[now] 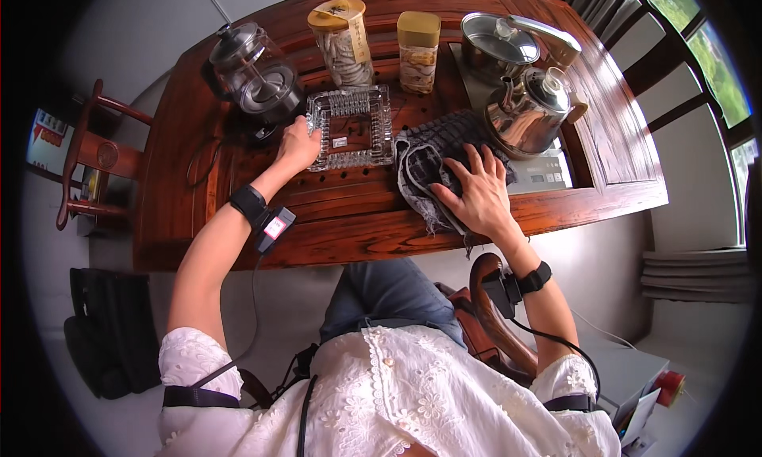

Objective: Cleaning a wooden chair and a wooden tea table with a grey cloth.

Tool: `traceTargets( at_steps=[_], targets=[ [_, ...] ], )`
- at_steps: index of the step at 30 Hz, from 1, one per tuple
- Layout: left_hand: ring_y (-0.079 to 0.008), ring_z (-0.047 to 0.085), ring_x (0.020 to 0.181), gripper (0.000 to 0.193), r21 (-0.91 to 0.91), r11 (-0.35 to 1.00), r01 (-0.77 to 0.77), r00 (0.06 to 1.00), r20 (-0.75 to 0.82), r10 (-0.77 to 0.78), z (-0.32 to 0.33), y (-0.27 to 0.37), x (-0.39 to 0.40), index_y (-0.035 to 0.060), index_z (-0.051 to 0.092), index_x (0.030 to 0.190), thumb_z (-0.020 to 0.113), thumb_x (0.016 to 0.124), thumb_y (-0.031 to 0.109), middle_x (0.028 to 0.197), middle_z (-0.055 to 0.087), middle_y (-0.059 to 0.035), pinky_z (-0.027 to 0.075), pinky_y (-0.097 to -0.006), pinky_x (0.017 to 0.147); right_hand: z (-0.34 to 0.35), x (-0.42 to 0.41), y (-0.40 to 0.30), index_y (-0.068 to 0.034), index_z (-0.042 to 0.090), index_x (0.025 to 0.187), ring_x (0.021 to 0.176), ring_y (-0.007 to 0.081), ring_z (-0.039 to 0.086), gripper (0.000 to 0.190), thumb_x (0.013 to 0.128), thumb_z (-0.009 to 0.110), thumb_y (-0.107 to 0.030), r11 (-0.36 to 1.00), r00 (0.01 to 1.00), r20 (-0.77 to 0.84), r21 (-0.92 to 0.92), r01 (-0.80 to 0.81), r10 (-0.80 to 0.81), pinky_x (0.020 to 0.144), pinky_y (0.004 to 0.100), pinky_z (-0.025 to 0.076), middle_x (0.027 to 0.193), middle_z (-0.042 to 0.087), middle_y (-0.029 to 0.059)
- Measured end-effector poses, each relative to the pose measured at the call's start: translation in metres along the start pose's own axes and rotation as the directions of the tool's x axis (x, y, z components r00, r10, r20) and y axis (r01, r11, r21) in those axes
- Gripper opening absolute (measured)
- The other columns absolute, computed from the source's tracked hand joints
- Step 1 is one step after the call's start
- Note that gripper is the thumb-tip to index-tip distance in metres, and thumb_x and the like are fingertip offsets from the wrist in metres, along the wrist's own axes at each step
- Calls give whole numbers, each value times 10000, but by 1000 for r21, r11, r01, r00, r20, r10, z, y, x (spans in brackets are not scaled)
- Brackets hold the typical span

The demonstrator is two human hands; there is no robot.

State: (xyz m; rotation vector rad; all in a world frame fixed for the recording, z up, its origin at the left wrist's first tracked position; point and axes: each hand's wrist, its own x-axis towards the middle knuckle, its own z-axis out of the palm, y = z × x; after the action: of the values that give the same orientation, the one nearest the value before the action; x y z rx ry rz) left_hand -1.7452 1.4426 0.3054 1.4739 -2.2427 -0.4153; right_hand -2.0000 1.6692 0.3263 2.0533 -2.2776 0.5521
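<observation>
On the dark wooden table (262,242), my left hand (300,144) grips the left side of a square ribbed glass ashtray (381,126). Its fingertips are partly hidden at the rim. A small pale piece (339,141) shows within the ashtray's square. To the right, my right hand (476,189) lies with spread fingers on a folded dark checked cloth (425,153) with frayed edges. The cloth reaches the table's front edge. Just beyond that hand stands a shiny metal kettle (527,114) with a spout and a beige handle.
A glass kettle (256,70) stands behind my left hand, with a cable (202,165) nearby. At the back are two lidded food jars (345,52) (418,55). A glass-lidded pot (500,43) sits behind the metal kettle. Wooden chairs (107,153) (673,64) flank the table.
</observation>
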Motion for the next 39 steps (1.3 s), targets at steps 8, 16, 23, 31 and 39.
traceTargets(
  at_steps=[8,16,23,31,39],
  targets=[
    [-462,556,877,290,43,999,34,999,16,-34,-32,-40,-20,-59,508,916,572,806,201,853,587,-299,441,-493,768,-1,0,-1,-113,577,1190,1267,446,283,573,820,495,-542,1000,1000,18,-21,2,-2,1055,501,190,1347,385,228],
    [-461,551,842,275,69,996,-58,998,28,56,-59,-83,-35,-35,497,880,578,823,222,826,583,-284,428,-487,695,-5,5,-7,-143,505,1273,1284,443,254,656,784,535,-579,999,991,129,-31,-26,29,1053,560,146,1362,345,252],
    [-469,563,817,266,67,998,-20,993,122,12,-65,-79,-45,-1,448,971,533,861,225,818,596,-288,433,-531,707,12,38,-8,-208,368,1387,1348,425,153,773,770,497,-657,993,927,358,5,121,-115,1066,564,90,1446,220,249],
    [-489,557,810,289,146,988,53,992,103,-68,-54,-80,-58,41,376,1056,446,908,279,801,594,-299,406,-572,728,65,125,-33,-289,364,1372,1353,360,173,635,818,478,-579,962,907,320,84,261,-274,1062,534,137,1469,221,167],
    [-484,548,844,282,85,996,8,986,164,-22,-63,-89,-57,30,385,1040,471,900,258,841,593,-294,407,-555,725,59,127,-45,-285,474,1250,1287,338,270,575,739,603,-513,969,929,277,66,238,-247,1001,542,227,1385,323,131]
  ],
)
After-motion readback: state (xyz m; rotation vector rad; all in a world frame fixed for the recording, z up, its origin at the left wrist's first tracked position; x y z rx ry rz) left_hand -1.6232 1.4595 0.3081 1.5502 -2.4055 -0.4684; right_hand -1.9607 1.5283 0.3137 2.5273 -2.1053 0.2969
